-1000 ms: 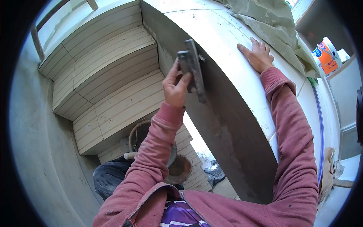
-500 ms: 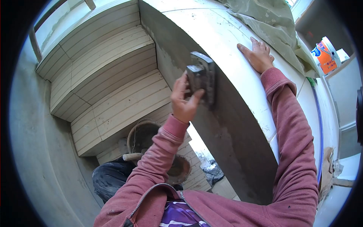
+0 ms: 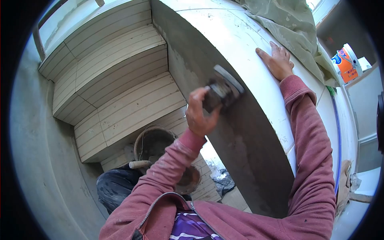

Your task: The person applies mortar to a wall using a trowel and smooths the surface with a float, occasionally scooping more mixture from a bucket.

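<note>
My left hand (image 3: 202,114) is closed around the handle of a plastering float (image 3: 229,79), which is blurred by motion. The float's flat face lies against the damp grey plastered side of a low wall (image 3: 248,148), just under its top edge. On the white tiled top (image 3: 224,30) of that wall, my right hand (image 3: 278,62) rests palm down with fingers spread. It holds nothing and lies beside a greenish cloth (image 3: 280,20).
Ribbed tiled steps (image 3: 132,100) rise on the left. Below my left arm stand a bucket (image 3: 154,140) and a tool with a pale handle (image 3: 140,164). Crumpled plastic (image 3: 224,182) lies by the wall's foot. An orange and white tub (image 3: 346,64) stands at far right.
My left hand and the float have moved right and slightly down along the wall, and the float has tilted. My right hand stays on the tiled top; the view has shifted slightly.
</note>
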### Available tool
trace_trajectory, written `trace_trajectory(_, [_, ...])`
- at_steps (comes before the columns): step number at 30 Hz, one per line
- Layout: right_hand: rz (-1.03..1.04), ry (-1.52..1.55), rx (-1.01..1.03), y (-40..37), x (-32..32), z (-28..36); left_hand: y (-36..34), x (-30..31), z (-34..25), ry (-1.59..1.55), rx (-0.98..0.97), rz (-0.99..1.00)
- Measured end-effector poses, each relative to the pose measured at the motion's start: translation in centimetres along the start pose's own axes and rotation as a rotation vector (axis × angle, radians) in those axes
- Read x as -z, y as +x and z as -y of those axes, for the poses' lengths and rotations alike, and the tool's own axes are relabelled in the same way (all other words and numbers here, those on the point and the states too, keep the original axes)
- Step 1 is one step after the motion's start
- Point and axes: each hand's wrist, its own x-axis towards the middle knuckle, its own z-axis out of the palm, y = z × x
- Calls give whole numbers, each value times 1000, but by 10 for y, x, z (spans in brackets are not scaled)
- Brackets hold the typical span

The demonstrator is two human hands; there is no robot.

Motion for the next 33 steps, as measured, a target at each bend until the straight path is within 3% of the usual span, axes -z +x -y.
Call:
trace_trajectory(3, [2, 3, -1, -1, 0, 0, 31, -7, 39, 64, 83, -86])
trace_trajectory(5, [7, -2, 6, -2, 0, -1, 61, -3, 104, 278, 130, -131])
trace_trajectory(7, [-9, 15, -2, -3, 1, 1, 74, 8, 188, 130, 487, -282])
trace_trajectory(8, [-20, 18, 4, 1, 4, 2, 80, 11, 181, 127, 478, -291])
trace_trajectory(10, [-3, 14, 15, 0, 1, -1, 80, 28, 142, -303, 444, -183])
trace_trajectory(13, [-3, 7, 7, 0, 0, 0, 66, 16, 71, -366, 347, -68])
trace_trajectory(15, [-4, 0, 7, -1, -1, 0, 64, 6, 60, -406, 333, -10])
trace_trajectory(17, [-17, -2, 8, 2, 1, 0, 81, -6, 72, -259, 325, -53])
trace_trajectory(19, [-23, 12, 20, 1, -2, -2, 107, -13, 147, 143, 276, -183])
trace_trajectory(20, [-9, 4, 29, -4, -4, -2, 119, -6, 188, 146, 532, -170])
trace_trajectory(21, [-8, 5, 20, -4, -2, 0, 132, 2, 215, 139, 772, -168])
trace_trajectory(22, [-15, 11, 10, -1, 2, 1, 137, 6, 220, 134, 763, -187])
trace_trajectory(25, [-12, 19, 15, 0, 1, 1, 132, 11, 212, -438, 538, -135])
trace_trajectory(28, [-4, 19, 8, 1, -1, -1, 120, 9, 155, -676, 431, 21])
trace_trajectory(33, [-8, 13, 14, 1, -1, 0, 82, 7, 75, -691, 412, 85])
